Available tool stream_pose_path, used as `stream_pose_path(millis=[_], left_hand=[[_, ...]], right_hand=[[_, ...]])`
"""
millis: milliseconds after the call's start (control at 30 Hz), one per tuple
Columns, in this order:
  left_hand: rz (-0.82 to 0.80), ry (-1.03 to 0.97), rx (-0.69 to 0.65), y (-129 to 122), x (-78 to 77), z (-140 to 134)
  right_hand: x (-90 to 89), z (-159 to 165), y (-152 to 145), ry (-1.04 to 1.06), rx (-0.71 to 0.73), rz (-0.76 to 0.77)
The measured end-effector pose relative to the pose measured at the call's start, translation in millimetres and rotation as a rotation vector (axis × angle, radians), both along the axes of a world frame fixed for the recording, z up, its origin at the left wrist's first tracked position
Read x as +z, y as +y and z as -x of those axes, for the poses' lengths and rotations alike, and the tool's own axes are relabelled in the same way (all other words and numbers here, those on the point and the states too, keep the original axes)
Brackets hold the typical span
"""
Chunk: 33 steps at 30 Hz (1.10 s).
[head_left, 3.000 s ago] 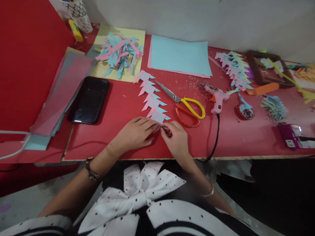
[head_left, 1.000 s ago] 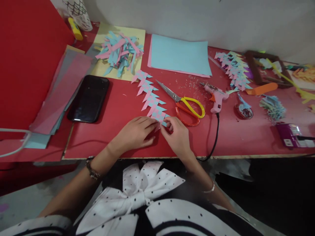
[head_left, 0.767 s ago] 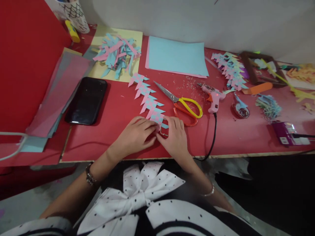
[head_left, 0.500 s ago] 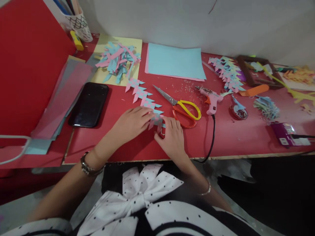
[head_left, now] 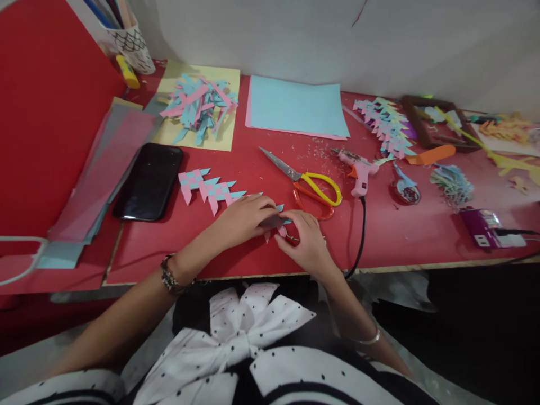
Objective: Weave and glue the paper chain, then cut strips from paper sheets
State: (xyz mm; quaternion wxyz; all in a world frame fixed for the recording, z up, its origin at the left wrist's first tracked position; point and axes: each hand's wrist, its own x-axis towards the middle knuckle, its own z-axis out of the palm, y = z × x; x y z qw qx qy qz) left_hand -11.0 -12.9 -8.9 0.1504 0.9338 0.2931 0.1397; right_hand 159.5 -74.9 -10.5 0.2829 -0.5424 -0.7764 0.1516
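A pink and blue woven paper chain lies across the red table, its free end pointing up and left toward the phone. My left hand is closed over its lower right end, with the fingers bent on the strips. At that same end my right hand pinches the paper between thumb and fingers. A thin string or wire shows beside the right thumb. Scissors with yellow and red handles rest just beyond my right hand. The folds under my fingers are partly hidden.
Cut paper strips are heaped on a yellow sheet. Blue sheets lie at the back. A phone is at left. A pink glue gun, its cord, another paper chain and a purple box are at right.
Both hands have shifted slightly right and toward me. The paper chain has swung down and lies flatter, its free end now away from the strip heap.
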Motion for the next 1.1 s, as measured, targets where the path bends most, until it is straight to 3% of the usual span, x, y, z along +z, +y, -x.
stream_pose_path(millis=[333,1100], left_hand=[[0.032,-0.079,0.041,-2.0,-5.1,-2.1],[0.099,-0.102,0.043,-0.5,-6.8,-1.1]], right_hand=[[-4.4,8.5,-0.8,0.112,-0.128,0.025],[-3.4,4.0,2.5,0.114,-0.104,-0.022]])
